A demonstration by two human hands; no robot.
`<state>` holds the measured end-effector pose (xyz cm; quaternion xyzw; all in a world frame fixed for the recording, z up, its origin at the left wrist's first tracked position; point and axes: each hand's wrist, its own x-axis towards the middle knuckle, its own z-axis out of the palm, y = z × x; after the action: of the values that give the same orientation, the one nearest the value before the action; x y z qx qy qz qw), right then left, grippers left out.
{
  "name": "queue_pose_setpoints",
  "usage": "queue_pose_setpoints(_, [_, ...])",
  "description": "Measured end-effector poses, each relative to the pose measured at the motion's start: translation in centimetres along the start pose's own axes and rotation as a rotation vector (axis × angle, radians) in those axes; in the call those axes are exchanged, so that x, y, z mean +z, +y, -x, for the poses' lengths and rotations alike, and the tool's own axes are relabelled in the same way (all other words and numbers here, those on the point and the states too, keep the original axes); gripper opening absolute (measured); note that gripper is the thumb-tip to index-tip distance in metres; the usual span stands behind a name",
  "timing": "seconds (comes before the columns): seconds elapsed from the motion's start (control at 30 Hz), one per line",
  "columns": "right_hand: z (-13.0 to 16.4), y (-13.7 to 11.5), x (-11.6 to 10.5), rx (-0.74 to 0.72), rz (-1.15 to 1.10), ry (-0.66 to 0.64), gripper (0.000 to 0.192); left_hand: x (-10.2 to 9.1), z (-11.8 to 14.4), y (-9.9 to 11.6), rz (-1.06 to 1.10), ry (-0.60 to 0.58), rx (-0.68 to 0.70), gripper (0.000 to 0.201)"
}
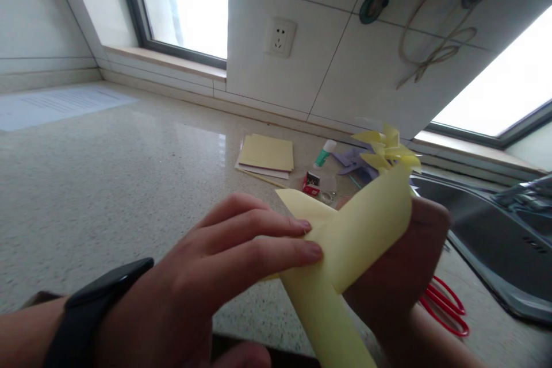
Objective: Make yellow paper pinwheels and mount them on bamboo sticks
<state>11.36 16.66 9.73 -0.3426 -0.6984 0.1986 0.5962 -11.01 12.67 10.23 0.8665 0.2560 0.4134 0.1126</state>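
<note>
Both hands close together, fingers pressing.

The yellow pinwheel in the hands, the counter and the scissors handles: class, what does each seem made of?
Yellow pinwheel: thin matte paper, bending in soft curves. Counter: probably polished stone, speckled and reflecting the window. Scissors handles: apparently glossy red plastic; blades hidden.
</note>
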Motion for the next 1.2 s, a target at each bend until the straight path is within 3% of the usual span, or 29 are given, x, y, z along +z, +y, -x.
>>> queue_pose_setpoints(0.07, [-0.2, 0.0, 0.7, -0.163, 0.024, 0.145, 0.058, 0.0, -0.2, 0.0, 0.043, 0.01, -0.031, 0.047])
queue_pose_setpoints(0.13, [-0.3, 0.4, 1.2, -0.2, 0.03, 0.233, 0.08, 0.1, -0.4, 0.0, 0.084, 0.038, -0.078, 0.046])
queue_pose_setpoints(0.23, [-0.3, 1.1, 1.1, -0.204, 0.06, 0.183, 0.095, 0.2, -0.5, 0.0, 0.218, 0.041, -0.126, 0.042])
queue_pose_setpoints(0.33, [-0.6, 1.3, 0.3, -0.241, 0.326, 0.064, 0.079, 0.1, -0.5, -0.3, 0.372, 0.006, -0.175, 0.041])
queue_pose_setpoints(0.5, [-1.2, 0.9, -0.7, -0.218, 0.516, -0.195, 0.033, 0.4, -0.3, -1.5, 0.642, -0.042, -0.47, 0.04])
queue_pose_setpoints(0.67, [-1.4, 1.1, -0.6, -0.057, 0.468, -0.359, 0.014, 0.6, -1.5, -2.3, 1.047, -0.02, -0.699, 0.06])
queue_pose_setpoints(0.77, [-1.4, 1.3, -0.3, 0.184, 0.294, -0.403, 0.016, 0.3, -2.3, -2.4, 1.197, 0.07, -0.794, 0.074])
queue_pose_setpoints(0.9, [-1.4, 1.6, 0.2, 0.543, -0.048, -0.426, 0.028, 0.7, -2.2, -2.8, 1.146, 0.14, -0.738, 0.08])
queue_pose_setpoints(0.97, [-1.3, 1.8, 0.5, 0.629, -0.167, -0.422, 0.03, 1.3, -1.8, -3.0, 1.081, 0.161, -0.674, 0.074])
queue_pose_setpoints(1.03, [-1.1, 2.1, 0.8, 0.665, -0.229, -0.393, 0.031, 2.0, -1.5, -3.2, 1.024, 0.168, -0.66, 0.053])
queue_pose_setpoints(1.2, [-0.6, 2.2, 1.6, 0.7, -0.309, -0.37, 0.03, 3.1, -1.4, -3.0, 1.007, 0.132, -0.815, 0.037])
